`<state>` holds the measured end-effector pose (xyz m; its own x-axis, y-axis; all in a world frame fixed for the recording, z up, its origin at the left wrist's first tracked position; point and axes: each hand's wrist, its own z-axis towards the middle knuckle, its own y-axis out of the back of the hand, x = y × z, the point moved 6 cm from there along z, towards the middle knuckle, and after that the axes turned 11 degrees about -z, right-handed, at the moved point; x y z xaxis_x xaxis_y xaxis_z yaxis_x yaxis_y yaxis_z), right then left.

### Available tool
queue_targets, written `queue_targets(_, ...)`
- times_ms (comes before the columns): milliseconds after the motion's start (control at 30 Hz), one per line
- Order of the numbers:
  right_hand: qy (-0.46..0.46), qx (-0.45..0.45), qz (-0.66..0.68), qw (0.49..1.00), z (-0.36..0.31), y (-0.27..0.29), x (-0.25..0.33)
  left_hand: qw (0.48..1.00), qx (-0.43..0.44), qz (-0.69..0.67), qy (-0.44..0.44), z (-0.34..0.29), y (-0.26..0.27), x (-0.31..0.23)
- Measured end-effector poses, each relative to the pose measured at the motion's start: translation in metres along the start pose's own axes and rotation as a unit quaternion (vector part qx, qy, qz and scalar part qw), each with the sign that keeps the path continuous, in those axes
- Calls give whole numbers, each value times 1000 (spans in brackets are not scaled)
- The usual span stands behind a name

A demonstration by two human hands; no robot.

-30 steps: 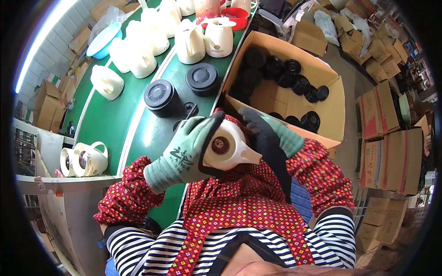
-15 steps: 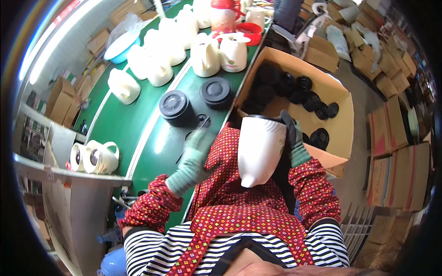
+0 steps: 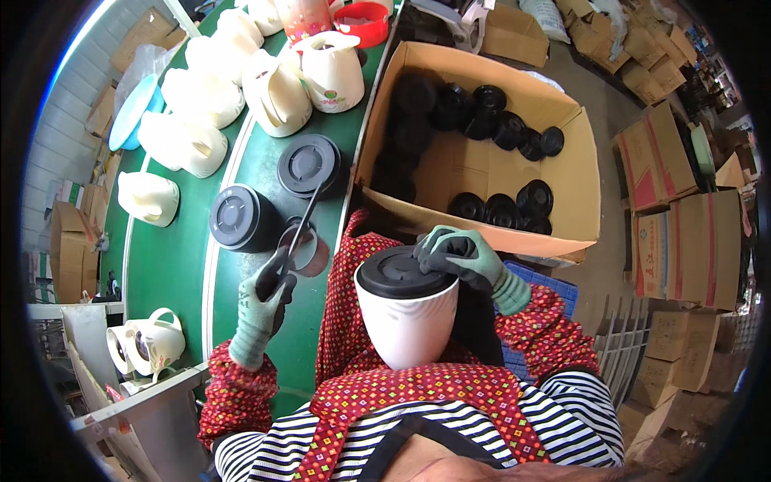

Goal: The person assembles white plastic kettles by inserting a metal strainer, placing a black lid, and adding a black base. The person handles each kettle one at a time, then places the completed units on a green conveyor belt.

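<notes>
A white jug body (image 3: 408,325), narrowing downward, stands against my apron with a round black plastic base (image 3: 405,271) over its wide upper end. My right hand (image 3: 459,255), in a grey-green glove, is closed with its fingers on the far right edge of that base. At the left, my gloved left hand (image 3: 271,291) grips a thin dark stick (image 3: 303,215), whose far end slants up past a small cup (image 3: 312,255) on the green bench. I cannot make out the stick's tip. Two black round bases (image 3: 234,215) (image 3: 309,165) lie just beyond the cup.
The green bench (image 3: 186,265) carries several cream jugs (image 3: 201,149) at the far left and a red ring (image 3: 363,24). Right of it stands an open cardboard box (image 3: 482,215) with several black bases. Cartons (image 3: 687,257) are stacked at the far right.
The jug body has come nearer my chest, and its black top now faces up more. My right hand has moved from its side onto the base. My left hand has drawn back leftward with the stick.
</notes>
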<state>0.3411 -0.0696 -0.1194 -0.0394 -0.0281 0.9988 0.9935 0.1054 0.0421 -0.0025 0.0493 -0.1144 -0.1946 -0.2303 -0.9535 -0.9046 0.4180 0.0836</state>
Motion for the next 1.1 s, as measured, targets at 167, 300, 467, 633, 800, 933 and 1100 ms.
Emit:
queue_targets(167, 288, -41, -458, 840, 47, 14, 113, 982, 150, 114, -1, 8, -72, -114)
queue_targets(300, 224, 5, -427, 876, 109, 19, 85, 952, 275, 131, -20, 14, -120, -159)
queue_targets(467, 91, 87, -129, 984, 128, 26, 13, 881, 324, 260, -224, 37, -153, -199)
queue_targets(633, 72, 43, -326, 942, 95, 25, 37, 857, 407, 235, -210, 29, -167, -179)
queue_targets(800, 80, 11, -380, 921, 63, 30, 55, 846, 424, 273, -175, 20, -161, -165)
queue_targets(933, 82, 20, -340, 937, 65, 34, 35, 834, 356, 366, -207, 13, -171, -209)
queue_targets(1100, 94, -20, -364, 926, 55, 23, 40, 846, 321, 398, -148, 16, -181, -160)
